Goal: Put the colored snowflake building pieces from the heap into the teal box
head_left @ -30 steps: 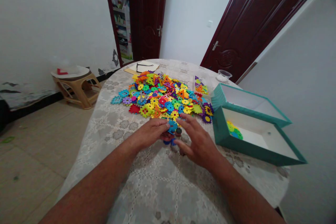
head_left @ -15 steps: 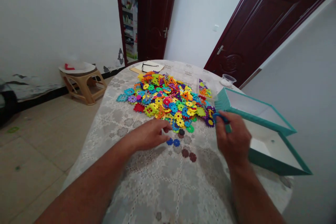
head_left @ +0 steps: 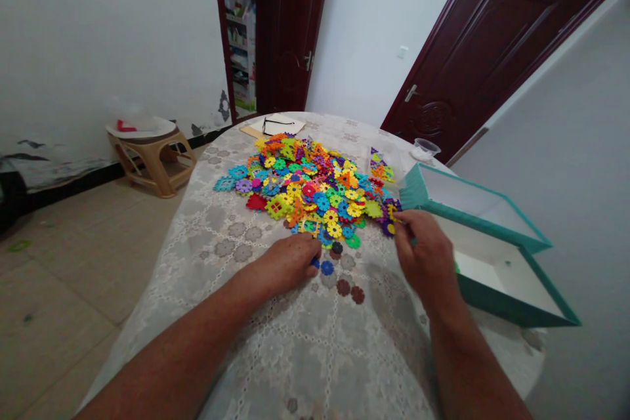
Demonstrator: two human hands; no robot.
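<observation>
Head view: left hand (head_left: 290, 261) lies palm-down on the bench (head_left: 295, 341), fingertips on two small blue snowflake discs (head_left: 322, 267) at the near edge of the one big multicoloured disc pile (head_left: 315, 193); grip loose, grasping nothing. Right hand (head_left: 426, 256) at the pile's right edge, beside two teal box trays (head_left: 512, 302); its grip: cannot tell. One plastic cup (head_left: 426, 147), one stool (head_left: 150, 151) beyond.

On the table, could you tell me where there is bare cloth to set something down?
The table is bare nearest the person, between the forearms, and along its left edge beside the pile of plastic flower pieces. It is crowded mid-table with the pile, and right, where the teal boxes sit by the right hand.
</observation>
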